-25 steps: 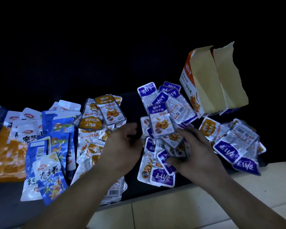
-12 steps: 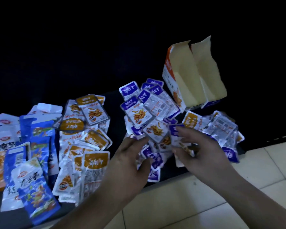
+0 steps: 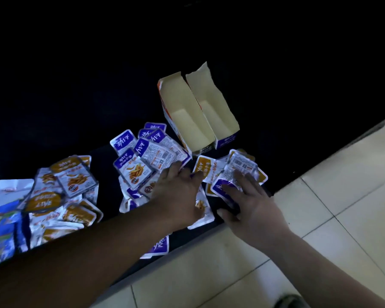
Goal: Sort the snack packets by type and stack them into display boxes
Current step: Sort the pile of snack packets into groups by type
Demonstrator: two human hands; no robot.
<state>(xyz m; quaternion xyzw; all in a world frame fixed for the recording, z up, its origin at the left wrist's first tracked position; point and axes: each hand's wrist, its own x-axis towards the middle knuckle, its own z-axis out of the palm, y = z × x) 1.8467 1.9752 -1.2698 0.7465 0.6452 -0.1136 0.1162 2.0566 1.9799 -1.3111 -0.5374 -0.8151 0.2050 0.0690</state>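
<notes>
Blue packets (image 3: 0, 221) lie at the far left on the dark surface (image 3: 107, 158), with a heap of orange packets (image 3: 62, 190) just beside them. Purple packets (image 3: 140, 156) are piled in the middle. The left hand (image 3: 178, 194) rests flat on this pile, fingers straight and holding nothing. Two open boxes (image 3: 187, 125) stand side by side just behind the pile. To the right, the right hand (image 3: 251, 205) presses spread, straight fingers on a mixed pile (image 3: 238, 170) of purple and orange packets. Pale tiled floor (image 3: 331, 218) lies at the right.
</notes>
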